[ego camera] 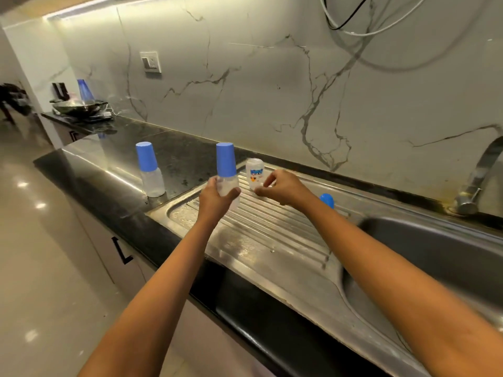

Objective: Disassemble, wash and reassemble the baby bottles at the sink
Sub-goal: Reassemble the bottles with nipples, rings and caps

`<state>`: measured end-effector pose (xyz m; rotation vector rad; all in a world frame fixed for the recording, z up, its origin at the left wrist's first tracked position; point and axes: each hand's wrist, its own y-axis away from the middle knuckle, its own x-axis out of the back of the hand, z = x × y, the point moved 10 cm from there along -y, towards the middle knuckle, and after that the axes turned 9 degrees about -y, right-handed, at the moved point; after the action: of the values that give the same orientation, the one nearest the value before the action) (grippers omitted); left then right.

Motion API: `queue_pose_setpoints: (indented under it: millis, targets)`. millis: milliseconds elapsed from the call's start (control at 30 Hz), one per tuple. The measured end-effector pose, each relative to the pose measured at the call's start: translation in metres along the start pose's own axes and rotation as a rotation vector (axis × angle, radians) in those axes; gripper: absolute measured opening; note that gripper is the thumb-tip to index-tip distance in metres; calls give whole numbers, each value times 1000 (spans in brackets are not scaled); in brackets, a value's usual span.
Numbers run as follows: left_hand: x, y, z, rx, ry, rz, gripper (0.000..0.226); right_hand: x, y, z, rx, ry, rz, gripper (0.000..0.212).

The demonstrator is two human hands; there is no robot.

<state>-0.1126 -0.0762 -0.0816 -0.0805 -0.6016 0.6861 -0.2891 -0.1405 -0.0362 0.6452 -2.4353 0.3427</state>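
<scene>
View: head camera, looking down along both of your forearms.
Left hand: your left hand [217, 197] grips the body of a clear plastic baby bottle with a tall blue cap [226, 164]. You hold it upright above the ribbed stainless steel drainboard [272, 229], and your fingers cover much of its clear body.
Right hand: your right hand [283, 187] has thumb and forefinger curled toward each other just beside the uncapped clear bottle with a printed label [254, 170]. The fingertips are blurred, so you cannot tell whether they pinch anything or touch that bottle.
Uncapped bottle: it stands upright at the far end of the drainboard. Its lower part is hidden behind your right fingers and the print is unreadable.
Second bottle: a second clear bottle with a blue cap [151, 172] stands upright on the black stone countertop [109, 202], just left of the drainboard and well apart from both hands.
Blue piece: a small round blue piece [326, 200] shows behind your right forearm, mostly hidden, and its shape is unclear.
Sink: the steel basin [422, 240] is cut off at the right edge.
Tap: the metal tap [479, 180] is also cropped, with its spout out of sight.
Far counter: a dark wok [79, 107] with a blue cone-shaped thing [85, 91] behind it, both small and indistinct.
Top edge: loose black and white cables [353, 25] run out of frame.
</scene>
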Motion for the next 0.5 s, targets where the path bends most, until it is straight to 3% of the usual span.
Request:
queue_pose_setpoints:
  millis: [167,500]
  targets:
    - [27,-52,-8,32,-71,126,58,-49,-17,13,-34,-11,-110,18]
    - [51,-121,-51,159,-164,252,59,-84,-53,13,85,-24,-94,12]
